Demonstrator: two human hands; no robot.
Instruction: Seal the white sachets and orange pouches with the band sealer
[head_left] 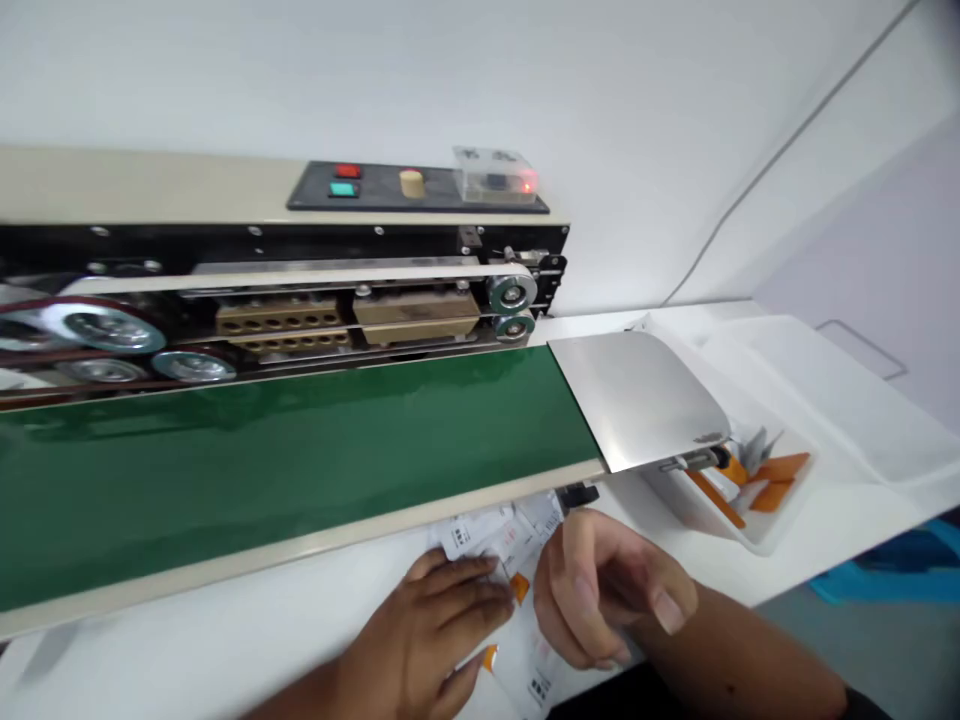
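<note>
My left hand (450,630) lies with its fingers stretched over white printed packets (510,535) on the table, below the front edge of a green conveyor belt (315,450). Small orange bits show near its fingertips and thumb. To the right, my right hand (600,590) is raised over the packets, palm turned up. Its fingers are loosely curled and the thumb stands apart from them, with nothing visible between. Part of the packets is hidden beneath both hands.
Behind the belt runs a band sealing machine with rollers (512,292) and a control panel (420,190). A metal plate (637,390) extends from the belt's right end. Beyond it stands a white bin (776,535) holding orange and silver packets. A cable (787,75) crosses the wall.
</note>
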